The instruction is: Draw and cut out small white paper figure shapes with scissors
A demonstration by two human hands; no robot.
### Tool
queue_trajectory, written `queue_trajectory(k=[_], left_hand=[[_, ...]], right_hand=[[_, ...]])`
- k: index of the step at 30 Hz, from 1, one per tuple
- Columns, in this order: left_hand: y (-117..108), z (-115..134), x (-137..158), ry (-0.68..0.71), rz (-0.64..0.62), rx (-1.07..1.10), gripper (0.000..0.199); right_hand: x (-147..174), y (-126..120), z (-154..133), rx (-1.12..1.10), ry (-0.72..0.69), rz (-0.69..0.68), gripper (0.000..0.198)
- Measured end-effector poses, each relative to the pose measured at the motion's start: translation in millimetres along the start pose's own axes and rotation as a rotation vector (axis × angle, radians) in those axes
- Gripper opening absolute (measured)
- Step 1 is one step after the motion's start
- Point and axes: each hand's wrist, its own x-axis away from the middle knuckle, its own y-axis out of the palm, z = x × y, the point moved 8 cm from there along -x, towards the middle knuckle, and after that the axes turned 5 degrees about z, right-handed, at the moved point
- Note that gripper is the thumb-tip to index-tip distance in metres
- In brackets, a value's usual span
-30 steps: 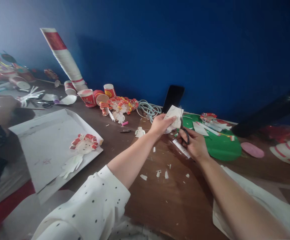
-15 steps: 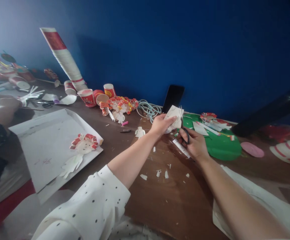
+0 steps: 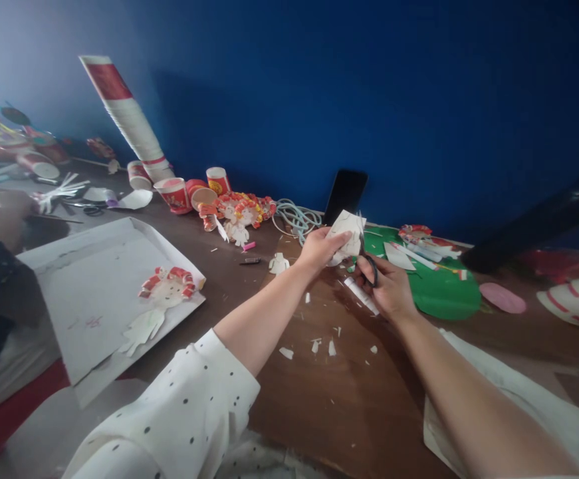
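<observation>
Your left hand [image 3: 320, 250] has its grip clamped on a small piece of white paper [image 3: 351, 222], which carries dark drawn lines and is held up over the far middle of the worktop [image 3: 339, 412]. In your right hand [image 3: 393, 285], the grip is closed around the dark scissors [image 3: 375, 271], fingers at the handle loops and blades pointing far, at the paper's right edge; whether the blades are apart or together, you cannot tell. A white tube [image 3: 361, 297] lies just left of your right hand. Right of that hand is a green sheet [image 3: 443, 293], and a dark phone [image 3: 346, 196] leans on the blue wall [image 3: 393, 100] beyond the paper. Left of your left hand lies a small white cutout [image 3: 279, 263]; light blue cords [image 3: 296, 219] sit farther back. Paper scraps [image 3: 332, 348] are scattered nearer you, between your forearms.
</observation>
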Motion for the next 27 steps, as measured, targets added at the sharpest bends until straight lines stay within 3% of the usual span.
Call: queue_trajectory(k=[16, 27], left_hand=[[1.6, -0.9, -1.4, 0.007, -0.019, 0.067, 0.022], [-1.3, -2.6, -4.2, 0.0, -0.003, 0.06, 0.024]], right_hand=[[-1.1, -0.6, -1.5, 0.019, -0.02, -0.014, 0.034], [-4.3, -2.3, 2.0, 0.002, 0.009, -0.004, 0.047]])
